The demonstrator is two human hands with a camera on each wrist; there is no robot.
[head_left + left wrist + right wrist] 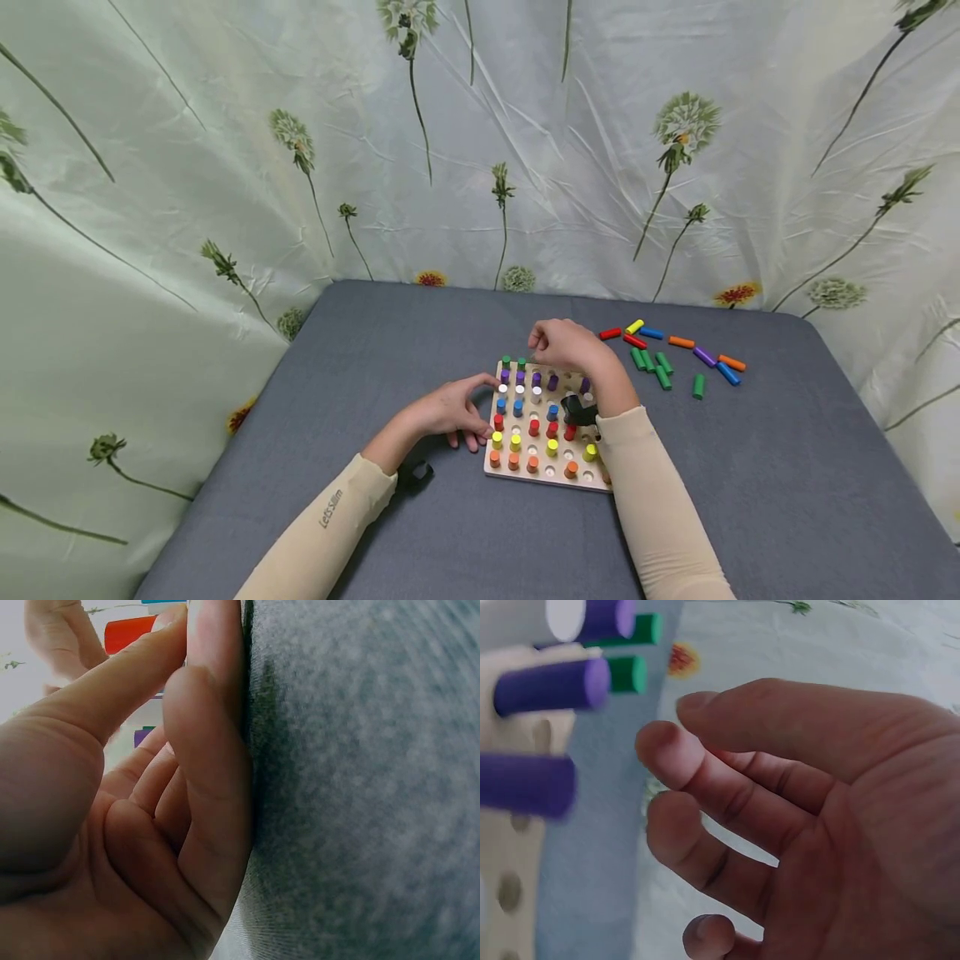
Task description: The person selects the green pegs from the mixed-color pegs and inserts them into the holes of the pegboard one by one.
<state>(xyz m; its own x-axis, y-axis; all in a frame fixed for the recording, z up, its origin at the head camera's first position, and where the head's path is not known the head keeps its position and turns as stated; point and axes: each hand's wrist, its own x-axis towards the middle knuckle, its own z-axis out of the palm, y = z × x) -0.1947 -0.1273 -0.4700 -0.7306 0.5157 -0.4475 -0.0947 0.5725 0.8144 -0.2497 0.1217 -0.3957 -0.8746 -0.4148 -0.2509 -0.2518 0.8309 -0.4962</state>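
Observation:
A light wooden pegboard [543, 479] lies on the table with rows of coloured pegs upright in its holes. My left hand [450, 408] touches its left edge, thumb near the yellow peg [497, 440] and another finger farther up beside the purple peg [505, 377]. Over the far edge my right hand [562, 343] hovers with loosely bent fingers. In the right wrist view, nothing shows between its thumb and fingertips [671, 754]; a green peg [628, 674] stands to their left. My right forearm hides part of the board's right side.
Loose pegs lie right of the board: several green [663, 377], and red [634, 342], yellow [634, 327], blue [727, 373], orange [682, 342] and purple [704, 357]. A floral curtain [480, 167] hangs behind the grey table [420, 333].

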